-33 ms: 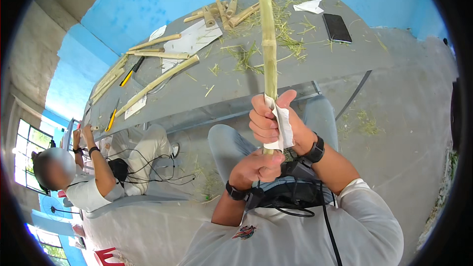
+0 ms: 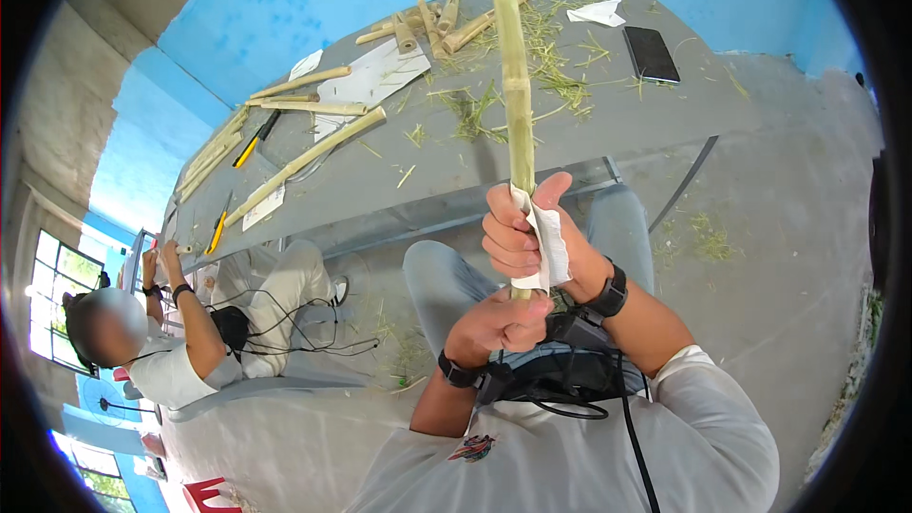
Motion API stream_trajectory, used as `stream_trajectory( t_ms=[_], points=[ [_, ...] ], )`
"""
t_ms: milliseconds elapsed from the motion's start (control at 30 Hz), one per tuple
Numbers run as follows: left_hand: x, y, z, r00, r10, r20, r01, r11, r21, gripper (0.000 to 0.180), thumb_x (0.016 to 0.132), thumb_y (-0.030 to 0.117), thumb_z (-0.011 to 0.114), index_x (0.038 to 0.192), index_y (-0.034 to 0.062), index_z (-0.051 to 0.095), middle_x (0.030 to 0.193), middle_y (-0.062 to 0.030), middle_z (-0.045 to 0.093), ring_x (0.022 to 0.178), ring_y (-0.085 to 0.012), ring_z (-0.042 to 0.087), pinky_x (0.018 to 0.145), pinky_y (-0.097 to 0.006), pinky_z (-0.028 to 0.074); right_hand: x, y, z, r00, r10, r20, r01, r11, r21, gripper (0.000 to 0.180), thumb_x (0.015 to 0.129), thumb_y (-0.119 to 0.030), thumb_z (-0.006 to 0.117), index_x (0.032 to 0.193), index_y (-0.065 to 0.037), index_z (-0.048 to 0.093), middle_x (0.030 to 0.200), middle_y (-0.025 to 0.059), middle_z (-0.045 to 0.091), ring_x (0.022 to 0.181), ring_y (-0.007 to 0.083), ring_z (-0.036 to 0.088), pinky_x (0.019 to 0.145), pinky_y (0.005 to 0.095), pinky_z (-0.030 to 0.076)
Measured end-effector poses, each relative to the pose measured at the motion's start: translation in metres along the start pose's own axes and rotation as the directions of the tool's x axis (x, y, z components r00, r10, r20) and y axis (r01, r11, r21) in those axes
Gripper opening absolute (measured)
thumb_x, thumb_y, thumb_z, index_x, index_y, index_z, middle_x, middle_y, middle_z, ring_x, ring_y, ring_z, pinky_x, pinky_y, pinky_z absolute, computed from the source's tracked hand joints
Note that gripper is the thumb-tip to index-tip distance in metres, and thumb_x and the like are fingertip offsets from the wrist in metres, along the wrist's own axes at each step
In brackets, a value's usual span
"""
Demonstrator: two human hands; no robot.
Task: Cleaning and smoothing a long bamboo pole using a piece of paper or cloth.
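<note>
A long pale green bamboo pole [image 2: 517, 85] stands nearly upright in front of me, its top running out of the upper edge of the view. My right hand [image 2: 524, 233] is wrapped round it through a folded white piece of paper or cloth [image 2: 551, 247], thumb raised. Just below, my left hand [image 2: 499, 325] is closed round the pole's lower end, close to my lap. The pole's bottom tip is hidden by the left hand's fingers.
Ahead is a grey table [image 2: 380, 166] with bamboo pieces [image 2: 309, 160], green shavings [image 2: 560, 81], yellow-handled cutters [image 2: 245, 150], white paper [image 2: 375, 76] and a dark phone [image 2: 652, 54]. At left a seated co-worker [image 2: 190, 351] handles a bamboo piece, with cables trailing nearby.
</note>
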State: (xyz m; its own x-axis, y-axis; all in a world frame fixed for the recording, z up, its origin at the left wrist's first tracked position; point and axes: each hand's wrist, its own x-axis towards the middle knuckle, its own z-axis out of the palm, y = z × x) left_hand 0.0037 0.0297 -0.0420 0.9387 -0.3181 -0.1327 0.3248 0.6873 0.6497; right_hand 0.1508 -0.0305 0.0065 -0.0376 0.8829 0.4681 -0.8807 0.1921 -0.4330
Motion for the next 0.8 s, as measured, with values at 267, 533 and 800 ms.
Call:
stream_trajectory(
  t_ms=[267,533,800],
  points=[
    [0.008,0.004,0.003,0.933,0.185,-0.308,-0.061,0.927,0.371,0.021,0.099,0.019,0.057,0.082,0.0088,0.050,0.055,0.0066,0.036,0.045,-0.0041,0.031,0.040,-0.024,0.022,-0.001,0.005,0.015,0.815,-0.303,-0.494,-0.073,0.792,-0.606,0.060,0.093,-0.066,0.047,0.077,-0.008,0.045,0.059,0.0004,0.041,0.048,0.0093,0.040,0.041,0.0233,0.033],
    [0.001,0.018,0.016,0.914,0.131,-0.383,0.188,0.700,0.689,0.029,0.091,0.029,0.070,0.101,0.0037,0.060,0.068,0.0016,0.053,0.057,-0.0072,0.049,0.051,-0.024,0.039,-0.009,0.002,0.031,0.896,-0.172,-0.410,-0.200,0.667,-0.718,0.057,0.090,-0.061,0.060,0.073,-0.008,0.050,0.060,-0.0007,0.047,0.050,0.0078,0.046,0.045,0.0233,0.036],
    [-0.042,0.070,0.010,0.716,0.628,-0.304,-0.263,0.646,0.716,0.061,0.090,0.036,0.069,0.134,0.0001,0.048,0.119,-0.0128,0.060,0.116,-0.0222,0.055,0.097,-0.037,0.045,-0.011,-0.013,0.041,0.870,0.050,-0.491,-0.408,0.633,-0.658,0.051,0.090,-0.054,0.066,0.070,-0.008,0.058,0.061,-0.0046,0.050,0.056,0.0046,0.046,0.049,0.0227,0.035]
  ],
)
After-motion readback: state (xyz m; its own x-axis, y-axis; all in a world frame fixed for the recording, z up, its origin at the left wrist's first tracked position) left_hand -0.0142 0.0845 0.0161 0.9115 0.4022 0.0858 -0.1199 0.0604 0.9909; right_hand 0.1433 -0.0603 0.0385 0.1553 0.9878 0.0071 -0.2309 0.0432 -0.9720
